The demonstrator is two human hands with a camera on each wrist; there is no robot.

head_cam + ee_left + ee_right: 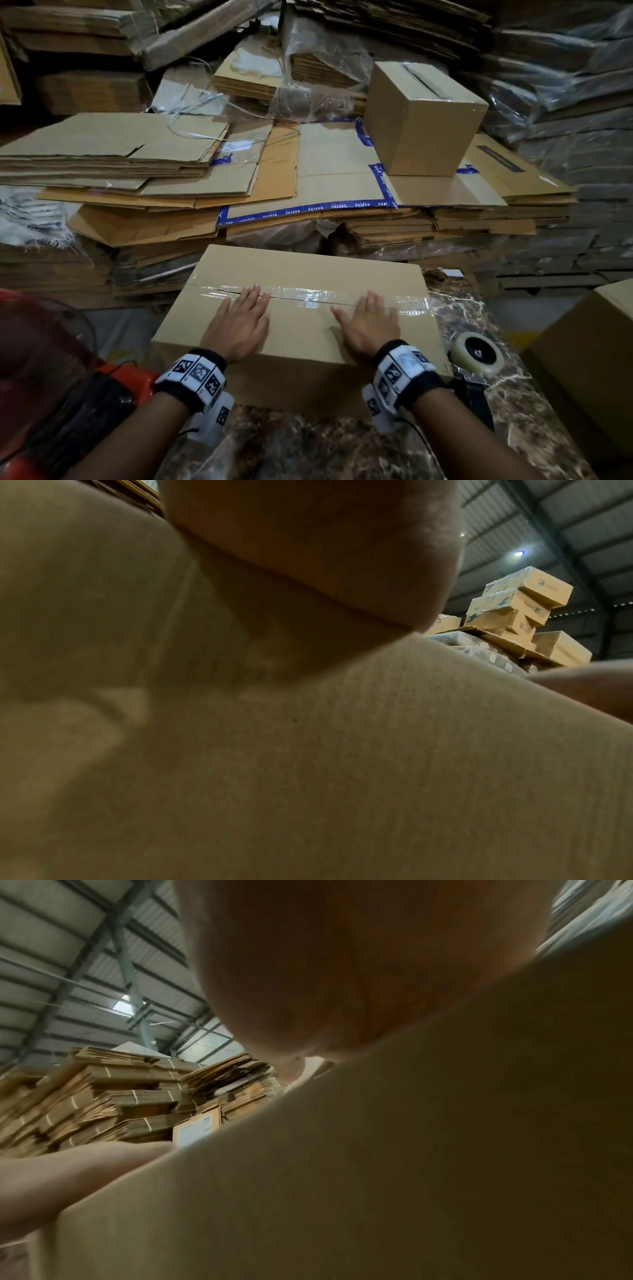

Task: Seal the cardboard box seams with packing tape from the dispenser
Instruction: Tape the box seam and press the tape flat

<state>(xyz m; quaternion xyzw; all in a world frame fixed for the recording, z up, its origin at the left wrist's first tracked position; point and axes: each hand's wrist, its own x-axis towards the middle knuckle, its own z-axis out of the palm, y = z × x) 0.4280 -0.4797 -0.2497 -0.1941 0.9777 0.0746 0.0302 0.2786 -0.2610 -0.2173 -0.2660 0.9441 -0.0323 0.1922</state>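
A brown cardboard box (pixel 301 267) lies closed on the marble-patterned table (pixel 507 394). A strip of clear packing tape (pixel 308 294) runs along its centre seam and hangs over the right edge. My left hand (pixel 239 318) lies flat on the lid, its fingertips on the tape. My right hand (pixel 370 322) lies flat too, further right along the seam. The tape dispenser (pixel 478 354), with its clear roll, rests on the table right of the box. Both wrist views show only cardboard (pixel 342 750) (pixel 411 1150) under the heel of each hand.
Stacks of flattened cartons (pixel 137 161) fill the space behind the table. A small sealed box (pixel 421 123) stands on them at the right. Another carton (pixel 589 349) sits at the right edge. Something red (pixel 20 466) lies at the lower left.
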